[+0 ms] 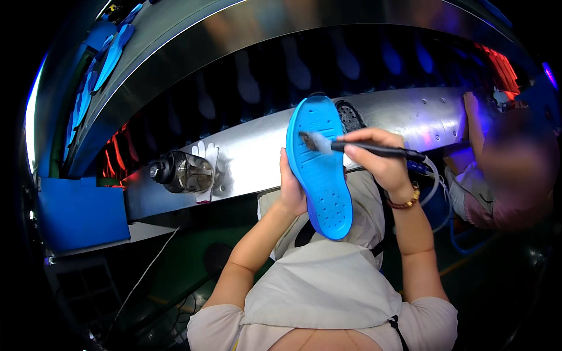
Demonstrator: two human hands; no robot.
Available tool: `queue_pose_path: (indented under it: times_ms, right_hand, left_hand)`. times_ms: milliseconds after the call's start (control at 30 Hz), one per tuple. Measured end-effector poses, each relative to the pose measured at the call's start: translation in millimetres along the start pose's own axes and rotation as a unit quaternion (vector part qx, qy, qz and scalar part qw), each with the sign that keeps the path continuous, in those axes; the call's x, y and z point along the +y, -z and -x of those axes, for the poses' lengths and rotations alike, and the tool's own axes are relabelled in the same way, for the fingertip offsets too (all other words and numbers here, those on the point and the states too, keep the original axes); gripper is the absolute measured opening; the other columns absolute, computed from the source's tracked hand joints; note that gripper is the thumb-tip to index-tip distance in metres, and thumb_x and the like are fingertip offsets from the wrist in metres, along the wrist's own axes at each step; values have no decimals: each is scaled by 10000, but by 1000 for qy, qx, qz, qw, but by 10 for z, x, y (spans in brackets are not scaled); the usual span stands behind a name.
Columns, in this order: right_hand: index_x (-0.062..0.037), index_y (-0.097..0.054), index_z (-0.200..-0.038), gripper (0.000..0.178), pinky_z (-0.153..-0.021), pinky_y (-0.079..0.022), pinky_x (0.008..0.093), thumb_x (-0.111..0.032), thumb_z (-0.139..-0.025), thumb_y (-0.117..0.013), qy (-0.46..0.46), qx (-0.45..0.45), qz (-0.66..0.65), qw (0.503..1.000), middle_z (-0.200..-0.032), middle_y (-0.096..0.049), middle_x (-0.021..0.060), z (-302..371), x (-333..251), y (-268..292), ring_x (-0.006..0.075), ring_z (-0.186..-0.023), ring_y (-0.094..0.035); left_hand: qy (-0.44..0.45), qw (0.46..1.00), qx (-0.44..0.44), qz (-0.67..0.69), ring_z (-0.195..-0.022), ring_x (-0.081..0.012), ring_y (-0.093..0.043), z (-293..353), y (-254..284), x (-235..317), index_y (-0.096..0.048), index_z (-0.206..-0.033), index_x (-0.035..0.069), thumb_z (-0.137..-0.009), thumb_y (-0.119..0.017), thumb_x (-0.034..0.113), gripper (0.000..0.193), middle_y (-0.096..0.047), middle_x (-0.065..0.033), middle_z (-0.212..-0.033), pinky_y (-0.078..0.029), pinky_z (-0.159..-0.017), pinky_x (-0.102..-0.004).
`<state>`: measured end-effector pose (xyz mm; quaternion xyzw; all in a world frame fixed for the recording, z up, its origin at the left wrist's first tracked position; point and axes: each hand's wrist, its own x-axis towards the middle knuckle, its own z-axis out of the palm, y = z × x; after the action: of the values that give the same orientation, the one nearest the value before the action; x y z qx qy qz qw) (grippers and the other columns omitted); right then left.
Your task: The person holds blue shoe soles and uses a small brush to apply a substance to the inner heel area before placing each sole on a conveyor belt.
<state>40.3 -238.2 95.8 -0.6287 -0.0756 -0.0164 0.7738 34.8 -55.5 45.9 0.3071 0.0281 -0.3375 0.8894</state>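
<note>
A bright blue shoe sole (pixel 319 169) is held up in front of me, its holed and ribbed face toward me. My left hand (pixel 293 187) grips the sole by its left edge, with the fingers hidden behind it. In my right hand (pixel 377 158) is a brush (pixel 374 148) with a black handle. Its bristles, blurred and partly pale, lie over the upper half of the sole; whether they touch it I cannot tell. A clear tube (pixel 436 175) hangs by the handle's rear end. Behind the blue sole, a dark perforated sole (pixel 349 115) rests on the metal ledge.
On the metal ledge (pixel 252 161) to the left lie a dark translucent bottle (pixel 190 172) and a white glove (pixel 206 155). Shoe-sole shapes (pixel 247 76) line the dark space beyond. Blue soles (pixel 114 55) sit at upper left, above a blue box (pixel 85 210). Another person (pixel 509 169) sits at right.
</note>
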Motion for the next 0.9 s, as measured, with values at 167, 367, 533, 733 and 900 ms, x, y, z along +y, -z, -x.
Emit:
queue_pose_path:
  times_ms: [167,367,533,733,900]
  right_hand:
    - [11,-646,-842,175,-730,-473,272,-14,-671,-672,59,-220,76,971,-857,-643,146,68,-16,-41,197,-784,-621]
    - [6,-648,-888,172,-622,-481,225,-34,-721,-645,-3,-123,-14,992,-815,-651,101,51,93,53,104,-702,-607]
    - [0,-655,-887,227,-666,-470,228,-15,-662,-685,96,-303,-12,948,-819,-653,126,88,-3,114,152,-742,-619]
    - [5,-645,-894,209,-743,-490,267,-16,-688,-673,32,-224,45,973,-867,-650,140,127,54,135,165,-815,-625]
    - [19,-640,-896,239,-743,-489,279,2,-663,-689,34,-249,-77,965,-854,-649,145,196,86,175,182,-799,-628]
  left_hand:
    - [-39,989,137,35,-1018,-293,-529,10,-166,54,-327,-1285,56,-779,-97,717,864,-497,-169,-1159,-442,-864,-423]
    - [-58,988,143,-12,-905,-288,-570,-18,-299,109,-410,-1209,40,-762,-66,733,894,-555,-175,-1023,-469,-818,-400]
    - [-74,997,5,-9,-852,-293,-583,1,-249,205,-426,-1171,14,-694,-10,789,1001,-570,-202,-959,-486,-751,-400]
    - [-171,981,75,-61,-789,-301,-594,-92,-340,318,-455,-1127,-4,-687,-3,793,1016,-580,-208,-904,-497,-710,-404]
    - [-227,965,96,-90,-793,-300,-581,-75,-325,460,-437,-1147,7,-703,-11,781,988,-574,-209,-907,-486,-713,-415]
